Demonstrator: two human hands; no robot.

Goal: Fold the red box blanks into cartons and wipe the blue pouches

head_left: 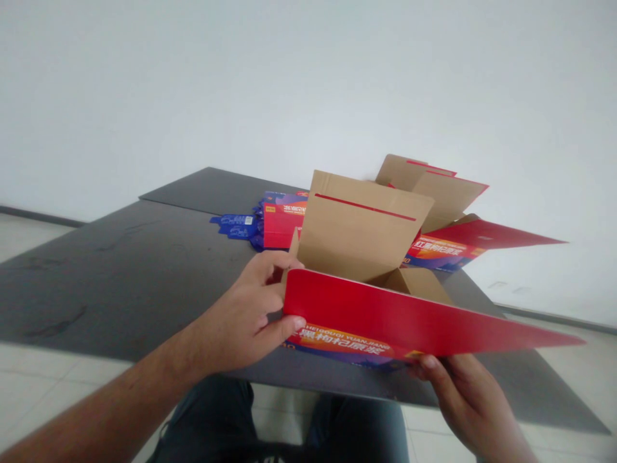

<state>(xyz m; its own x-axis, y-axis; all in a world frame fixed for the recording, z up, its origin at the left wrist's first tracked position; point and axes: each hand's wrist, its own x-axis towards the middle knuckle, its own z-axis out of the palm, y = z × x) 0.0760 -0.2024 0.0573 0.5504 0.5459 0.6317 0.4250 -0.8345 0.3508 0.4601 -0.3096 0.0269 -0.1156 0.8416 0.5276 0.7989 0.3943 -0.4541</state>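
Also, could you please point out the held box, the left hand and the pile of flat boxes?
held box (357, 238): head view, brown inside of its raised back flap.
left hand (241, 318): head view, back of the hand.
pile of flat boxes (282, 225): head view, red top sheet.

The box (385, 315) has a plain red front flap; under it runs an orange band with white characters, and below that is blue and purple print. Its inside is brown cardboard, and the back flap (357, 238) carries one thin red stripe (365, 207). At 1 o'clock the second box (448, 199) shows the same brown, red and orange. At 11 o'clock lie flat cartons (282, 222) in red, orange and blue. The surface (120, 276) is dark grey with dull stains. The wall (308, 77) is white, the floor (43, 392) is pale tiles, and the trousers (222, 418) at 6 o'clock are dark grey.
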